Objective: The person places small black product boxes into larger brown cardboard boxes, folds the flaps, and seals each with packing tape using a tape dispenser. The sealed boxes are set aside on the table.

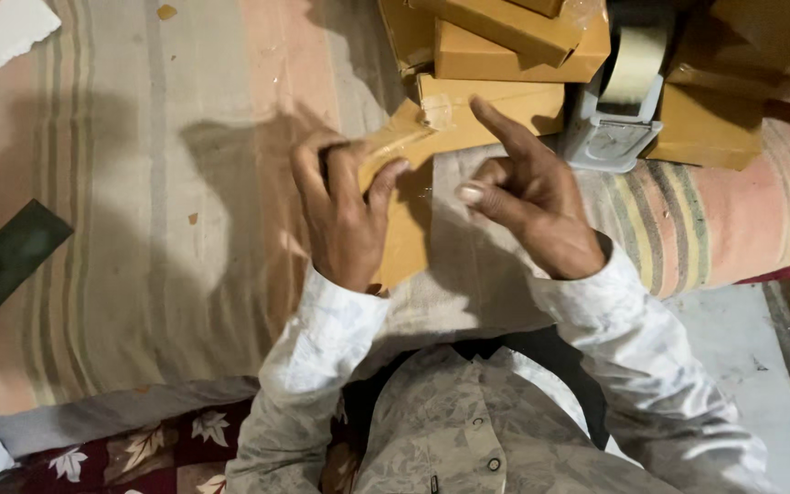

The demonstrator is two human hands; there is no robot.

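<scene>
Two hands over a flat tan cardboard packet on a striped cloth.

Left hand [345,215] presses flat on the glossy, taped packet [404,220], fingers curled over its upper edge. Right hand [528,201] hovers just beside it, empty, forefinger and thumb stretched apart. Near the cloth's [139,183] far edge sits a stack of matching boxy packets [505,55] and a grey tape dispenser [614,119] with a pale roll.

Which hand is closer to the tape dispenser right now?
Right. The right hand is raised just left of the tape dispenser, forefinger pointing up beside it. The left hand is farther left, resting on the flat brown parcel.
</scene>
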